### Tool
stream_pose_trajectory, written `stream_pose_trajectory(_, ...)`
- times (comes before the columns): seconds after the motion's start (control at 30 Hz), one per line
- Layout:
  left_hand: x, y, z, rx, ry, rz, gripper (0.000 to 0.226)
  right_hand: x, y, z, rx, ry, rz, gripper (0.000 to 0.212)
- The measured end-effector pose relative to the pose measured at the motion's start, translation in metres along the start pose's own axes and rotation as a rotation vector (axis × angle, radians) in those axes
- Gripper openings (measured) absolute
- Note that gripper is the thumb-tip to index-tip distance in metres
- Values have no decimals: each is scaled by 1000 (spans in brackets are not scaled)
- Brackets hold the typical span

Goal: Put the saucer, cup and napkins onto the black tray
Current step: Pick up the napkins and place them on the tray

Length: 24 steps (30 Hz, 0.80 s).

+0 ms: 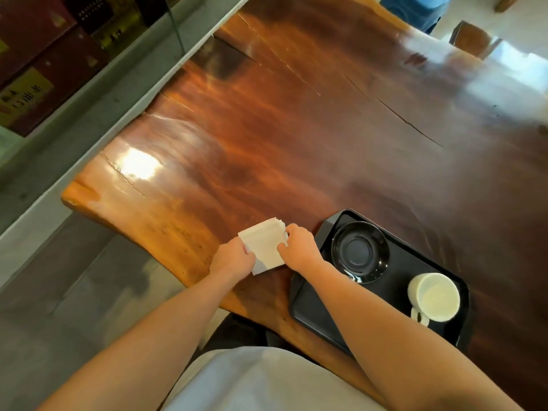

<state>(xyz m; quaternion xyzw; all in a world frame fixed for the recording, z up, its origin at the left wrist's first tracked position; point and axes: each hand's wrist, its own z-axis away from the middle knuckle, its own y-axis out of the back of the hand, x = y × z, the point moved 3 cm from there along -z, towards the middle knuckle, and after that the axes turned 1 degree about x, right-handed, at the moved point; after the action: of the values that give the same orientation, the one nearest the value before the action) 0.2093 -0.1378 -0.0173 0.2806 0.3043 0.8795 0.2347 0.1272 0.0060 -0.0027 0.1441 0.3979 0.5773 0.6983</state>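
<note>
Right arm: hides part of the black tray.
Napkins: between both hands, pinched by left hand and right hand.

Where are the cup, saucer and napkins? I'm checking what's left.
cup (436, 296), head view, inside of the bowl
saucer (359, 251), head view, centre well
napkins (265, 241), head view, top sheet

tray: 1 | saucer: 1 | cup: 1 | napkin stack: 1 | hands: 2
</note>
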Motion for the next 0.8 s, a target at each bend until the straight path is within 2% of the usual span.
stream_pose_trajectory(0.23,-7,-6,-12,-33,43,-17,28,3,-6,-10,2,-35,0,30)
stream_pose_trajectory(0.37,-7,-6,-15,-26,120,0,40,4,-10,-12,28,-79,-22,36)
stream_pose_trajectory(0.53,2,-7,-11,26,129,41,40,2,-15,-10,66,-158,-118,43)
stream_pose_trajectory(0.63,5,-10,-10,-18,201,161,40,4,-17,-7,53,-234,-226,47)
stream_pose_trajectory(0.8,3,-12,-8,-98,300,432,34,10,-17,0,-15,-256,-287,23)
